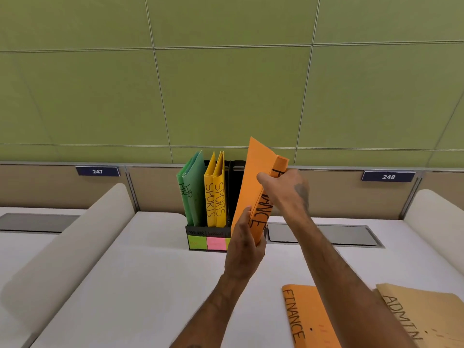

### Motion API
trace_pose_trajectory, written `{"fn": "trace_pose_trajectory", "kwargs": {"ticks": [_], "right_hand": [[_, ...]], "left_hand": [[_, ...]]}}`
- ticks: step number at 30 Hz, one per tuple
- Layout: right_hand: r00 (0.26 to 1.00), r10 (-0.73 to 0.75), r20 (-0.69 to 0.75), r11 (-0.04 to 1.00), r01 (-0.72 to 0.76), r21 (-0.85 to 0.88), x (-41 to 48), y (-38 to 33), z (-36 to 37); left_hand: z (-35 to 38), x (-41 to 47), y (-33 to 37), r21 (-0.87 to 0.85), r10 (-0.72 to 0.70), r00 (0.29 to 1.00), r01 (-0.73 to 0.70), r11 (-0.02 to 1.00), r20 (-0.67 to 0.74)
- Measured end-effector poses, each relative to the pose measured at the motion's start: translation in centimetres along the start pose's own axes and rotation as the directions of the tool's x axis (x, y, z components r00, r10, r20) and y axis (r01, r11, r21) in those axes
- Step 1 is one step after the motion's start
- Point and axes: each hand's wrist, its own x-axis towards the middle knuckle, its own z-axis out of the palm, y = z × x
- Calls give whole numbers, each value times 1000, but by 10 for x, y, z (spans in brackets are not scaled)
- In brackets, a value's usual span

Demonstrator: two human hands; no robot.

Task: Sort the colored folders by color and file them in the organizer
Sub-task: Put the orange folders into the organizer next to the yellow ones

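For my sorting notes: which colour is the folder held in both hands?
Orange folder, marked in black letters; the head view shows it.

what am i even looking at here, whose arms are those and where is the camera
There is no machine here. The camera sits on a person's head and looks forward and down, so the two bare arms are that person's own.

Both hands grip one orange folder, marked FINANCE on its spine: the left hand low down, the right hand higher up. They hold it tilted at the black organizer standing on the white desk.

The organizer already holds two green folders and two yellow folders marked SPORTS, with coloured notes on its front.

Lying flat at the near right are another orange folder, also FINANCE, and a tan folder marked ADMIN.
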Motion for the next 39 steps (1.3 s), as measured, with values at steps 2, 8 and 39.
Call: {"fn": "trace_pose_trajectory", "kwargs": {"ticks": [2, 8, 39], "right_hand": [[998, -10, -60, 1000, 11, 4, 9, -5, 7], [981, -95, -168, 995, 100, 24, 40, -20, 25], [990, -139, -11, 981, 136, -138, 105, 65, 206]], "left_hand": [[-9, 14, -11, -41, 30, 998, -27, 999, 58], [-45, 73, -67, 60, 84, 996, -86, 995, 37], [-57, 167, -196, 646, -164, 913, -130, 753, 374]]}}
